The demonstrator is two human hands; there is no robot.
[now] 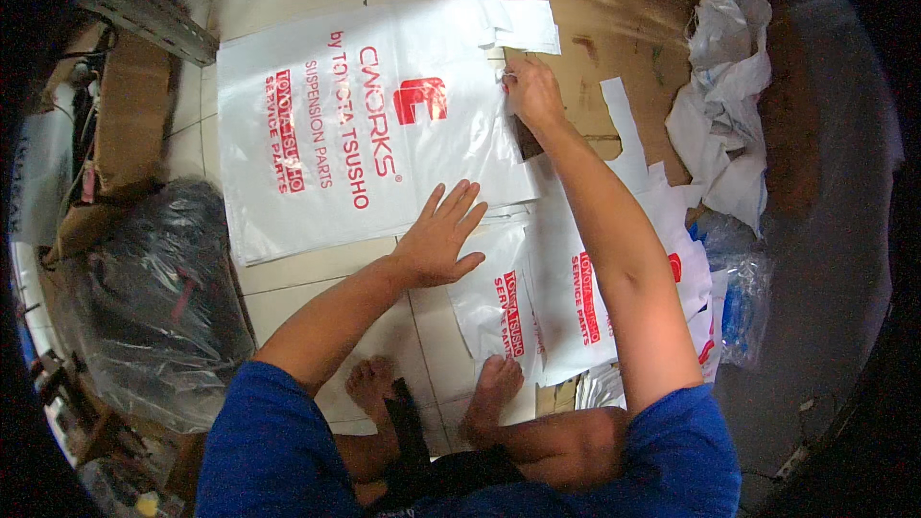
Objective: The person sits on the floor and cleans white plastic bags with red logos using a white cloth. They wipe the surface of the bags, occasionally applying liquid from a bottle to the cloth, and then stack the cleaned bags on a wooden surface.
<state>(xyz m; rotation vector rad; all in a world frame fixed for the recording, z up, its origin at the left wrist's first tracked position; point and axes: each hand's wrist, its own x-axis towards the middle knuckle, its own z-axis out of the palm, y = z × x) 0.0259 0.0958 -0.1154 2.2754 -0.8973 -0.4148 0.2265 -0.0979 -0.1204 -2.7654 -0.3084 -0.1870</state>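
Observation:
A large white plastic bag (336, 134) with red print lies flat on the tiles before me, its handle end towards the right. My left hand (441, 235) rests on its near edge, fingers outstretched and holding nothing. At the bag's right end, by the handle cut-out, my right hand (534, 96) is closed, thumb and fingers pinched together. What lies between those fingertips is too small to make out. Under my right forearm lie more white printed bags (566, 297), overlapping one another and partly hidden by the arm.
Flattened brown cardboard (643, 29) covers the floor at the far right, with a crumpled white sack (724, 96) on it. Clear plastic wrapping (743, 307) lies at the right. On the left are a dark plastic-wrapped bundle (158, 307), a cardboard box (134, 115) and a metal bar (153, 14).

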